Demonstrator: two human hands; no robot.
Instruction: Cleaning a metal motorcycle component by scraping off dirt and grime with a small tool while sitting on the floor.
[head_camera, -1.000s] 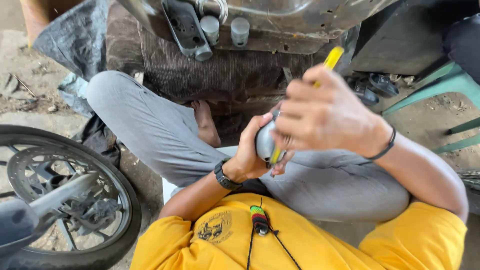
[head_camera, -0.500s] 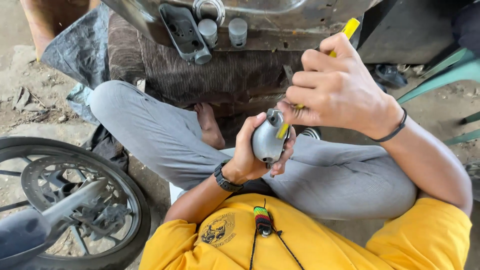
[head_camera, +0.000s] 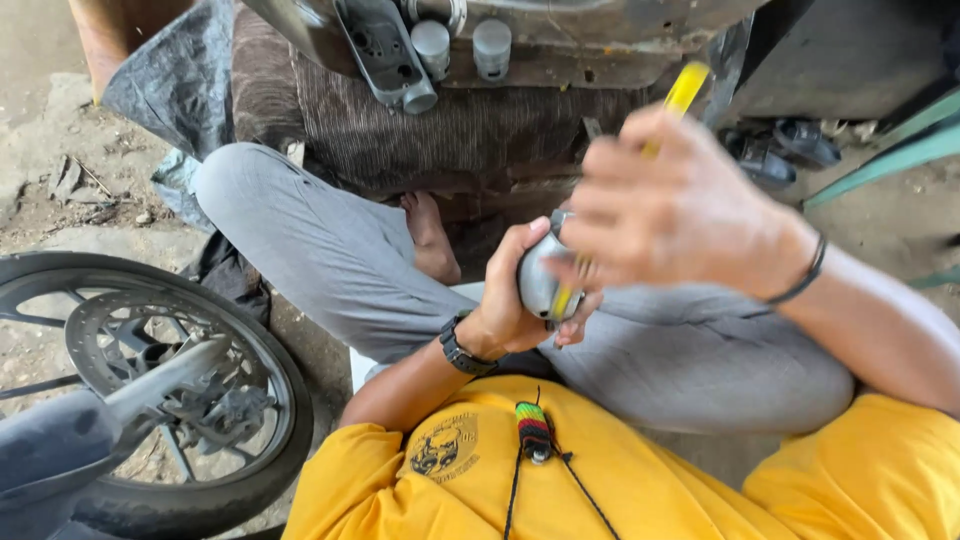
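Right hand (head_camera: 680, 215) has swung up and left since half a second ago, now motion-blurred in front of the part; left hand (head_camera: 520, 295) has barely shifted. Left fingers wrap closed round a small rounded grey metal part (head_camera: 538, 283), held in the lap over the grey trousers. Right fingers are curled tight on a yellow-handled tool (head_camera: 684, 92), handle sticking up past the knuckles, tip down at the part just beside the left fingertips (exact contact point blurred, cannot tell).

Step in hand, as I judge it: working the tool tip against or into the part. Next move calls for a steady left grip and a controlled tip so it doesn't skid onto the thumb.

No packages, labels or signs readable. Beyond the fingers: two small grey cylinders (head_camera: 492, 47) on a metal tray (head_camera: 600, 50); motorcycle wheel (head_camera: 150, 390) well apart, left of the left wrist.
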